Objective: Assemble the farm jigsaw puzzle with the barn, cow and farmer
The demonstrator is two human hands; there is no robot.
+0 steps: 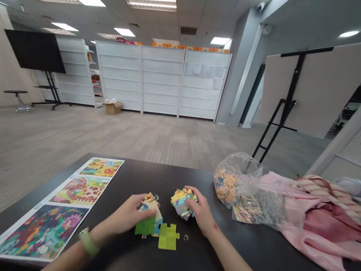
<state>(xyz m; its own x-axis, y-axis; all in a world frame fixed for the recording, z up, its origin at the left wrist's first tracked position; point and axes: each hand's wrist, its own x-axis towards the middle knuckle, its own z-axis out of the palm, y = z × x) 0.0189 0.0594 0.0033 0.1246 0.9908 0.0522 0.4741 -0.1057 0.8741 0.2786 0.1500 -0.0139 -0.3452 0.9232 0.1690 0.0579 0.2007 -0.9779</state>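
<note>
From where I stand, the tabletop (pixel 195 264) is plain black, with a flat puzzle section (pixel 168 238) of bright lime on it. The left puzzle stack (pixel 154 205) mixes cream, orange, blue and green; the right puzzle stack (pixel 179 202) seems yellow, pale grey and teal, though its small prints blur. The white-bordered sheet (pixel 79 190) runs, far to near, from yellow through pink to dark navy. The watch band (pixel 88 241) is pale green, the cloth (pixel 307 242) pink, the fabric (pixel 335 192) behind it striped cream and brown.
</note>
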